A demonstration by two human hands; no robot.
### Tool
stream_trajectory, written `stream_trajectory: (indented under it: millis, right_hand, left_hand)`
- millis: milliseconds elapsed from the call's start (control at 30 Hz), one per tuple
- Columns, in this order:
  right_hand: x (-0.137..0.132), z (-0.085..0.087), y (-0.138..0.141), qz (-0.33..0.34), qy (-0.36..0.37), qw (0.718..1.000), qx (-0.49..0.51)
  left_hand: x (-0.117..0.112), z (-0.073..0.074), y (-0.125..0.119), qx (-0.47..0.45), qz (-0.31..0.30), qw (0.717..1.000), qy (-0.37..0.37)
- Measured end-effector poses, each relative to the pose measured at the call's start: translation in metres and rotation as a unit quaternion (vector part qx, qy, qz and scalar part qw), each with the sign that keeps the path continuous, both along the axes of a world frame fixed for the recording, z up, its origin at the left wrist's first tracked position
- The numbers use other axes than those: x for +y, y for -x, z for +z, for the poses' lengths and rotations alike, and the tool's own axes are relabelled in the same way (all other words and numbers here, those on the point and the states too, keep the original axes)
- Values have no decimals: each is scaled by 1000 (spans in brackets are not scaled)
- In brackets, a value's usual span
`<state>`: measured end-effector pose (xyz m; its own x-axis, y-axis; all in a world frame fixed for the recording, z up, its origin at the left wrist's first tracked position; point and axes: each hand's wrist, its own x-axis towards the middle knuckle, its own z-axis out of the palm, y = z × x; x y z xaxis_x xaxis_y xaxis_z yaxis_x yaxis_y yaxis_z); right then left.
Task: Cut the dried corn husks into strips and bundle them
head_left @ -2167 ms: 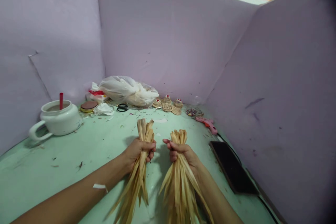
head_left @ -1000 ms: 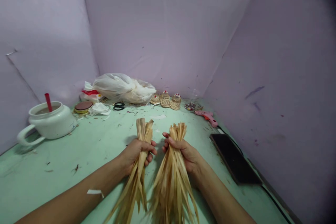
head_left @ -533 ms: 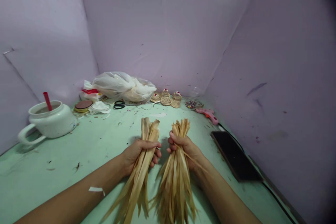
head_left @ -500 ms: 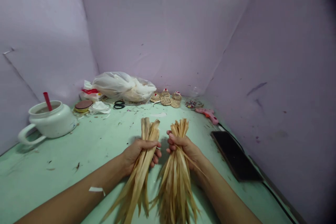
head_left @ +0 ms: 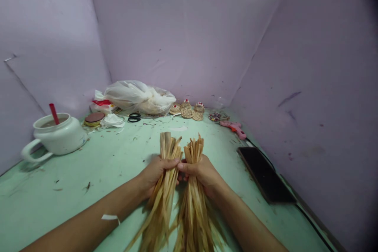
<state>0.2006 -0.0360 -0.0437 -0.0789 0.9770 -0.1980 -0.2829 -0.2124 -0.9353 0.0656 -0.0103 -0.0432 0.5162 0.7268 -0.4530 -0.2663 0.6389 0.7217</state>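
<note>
My left hand is closed round a bundle of dried straw-coloured leaf strips. My right hand is closed round a second bundle of dried strips. The two bundles are side by side and touch near the fists, with their cut tops pointing away from me and the long loose ends fanning down towards me. Both hands hover just above the pale green table, thumbs nearly meeting.
A white pot with a red stick stands at the left. At the back lie a plastic bag, black scissors, small woven pieces and a pink glue gun. A dark flat slab lies at the right. Purple walls surround the table.
My hands have come together, so the two bundles that were apart now touch side by side. The view has tilted down slightly.
</note>
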Motion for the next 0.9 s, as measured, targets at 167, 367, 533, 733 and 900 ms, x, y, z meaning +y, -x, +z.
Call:
stream_trajectory:
  millis: [167, 367, 533, 733, 900]
  right_hand:
    - [3, 1, -5, -48, 38, 998, 5]
    - [9, -1, -13, -72, 41, 996, 23]
    - [6, -5, -8, -52, 9, 998, 20]
    - [2, -6, 0, -23, 16, 996, 80]
    - [2, -2, -4, -31, 12, 998, 55]
  left_hand:
    - [5, 1, 3, 24, 13, 999, 34]
    - [14, -3, 12, 68, 3, 998, 12]
    - [0, -1, 5, 21, 4, 992, -128]
    - [-3, -1, 1, 71, 12, 984, -160]
    - [4, -6, 4, 115, 69, 981, -139]
